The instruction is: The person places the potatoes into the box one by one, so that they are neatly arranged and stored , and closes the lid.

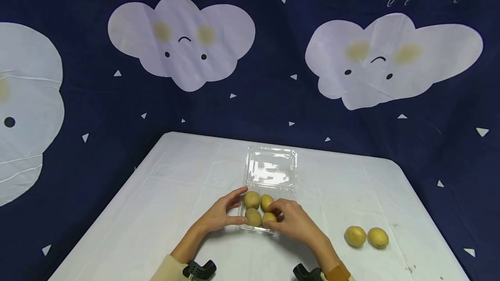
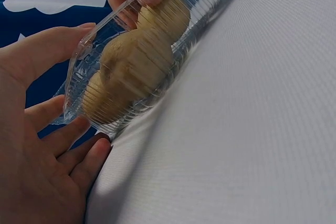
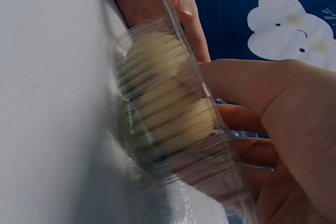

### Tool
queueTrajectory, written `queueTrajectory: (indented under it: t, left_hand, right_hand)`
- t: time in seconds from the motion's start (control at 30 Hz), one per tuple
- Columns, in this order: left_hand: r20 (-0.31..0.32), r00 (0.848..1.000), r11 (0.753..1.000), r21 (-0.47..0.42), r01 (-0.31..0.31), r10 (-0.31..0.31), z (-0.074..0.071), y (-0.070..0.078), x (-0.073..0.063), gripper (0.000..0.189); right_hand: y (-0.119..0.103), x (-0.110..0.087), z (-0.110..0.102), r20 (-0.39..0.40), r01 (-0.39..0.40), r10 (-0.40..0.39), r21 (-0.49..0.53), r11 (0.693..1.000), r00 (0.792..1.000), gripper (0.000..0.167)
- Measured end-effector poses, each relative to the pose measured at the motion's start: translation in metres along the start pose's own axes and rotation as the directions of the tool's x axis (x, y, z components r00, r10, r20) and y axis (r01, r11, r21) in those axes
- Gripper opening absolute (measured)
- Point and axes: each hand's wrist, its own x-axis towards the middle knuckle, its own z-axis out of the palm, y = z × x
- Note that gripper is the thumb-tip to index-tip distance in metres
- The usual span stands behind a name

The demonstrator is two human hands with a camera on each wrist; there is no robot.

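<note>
A clear plastic clamshell box (image 1: 255, 229) lies on the white table, its lid (image 1: 271, 168) folded back flat behind it. Several round yellow fruits sit inside, among them a duller one (image 1: 251, 200) at the back left; their exact kind I cannot tell. My left hand (image 1: 220, 214) holds the box's left side, thumb at the near corner and fingers towards the back. From the right, my right hand (image 1: 294, 220) reaches in and pinches a yellow fruit (image 1: 268, 218) at the near right. Through the ribbed wall, fruits (image 2: 136, 59) show in the left wrist view.
Two more yellow fruits (image 1: 355, 236) lie side by side on the white table (image 1: 187, 164), right of the box. Behind the table hangs a dark blue cloth (image 1: 273, 112) with white clouds.
</note>
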Motion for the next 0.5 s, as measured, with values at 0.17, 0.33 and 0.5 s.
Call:
queueTrajectory:
  t: [0.17,0.33,0.5]
  left_hand:
    - [0.002,1.0,1.0,0.0,-0.005,0.005,-0.0004,-0.0003,-0.0015,0.086]
    - [0.007,1.0,1.0,-0.012,-0.022,0.022,-0.0002,-0.001,-0.0012,0.086]
    - [-0.001,1.0,1.0,-0.019,-0.021,0.021,0.0005,-0.0014,-0.0003,0.085]
  right_hand:
    - [-0.0014,0.0034,0.0006,0.054,0.01,-0.01,0.01,1.0,0.998,0.028]
    - [-0.0034,0.0042,0.0007,0.064,0.01,-0.007,-0.034,0.999,0.998,0.028]
    - [-0.0034,0.0036,0.0009,0.061,0.004,-0.003,-0.027,1.0,0.998,0.031]
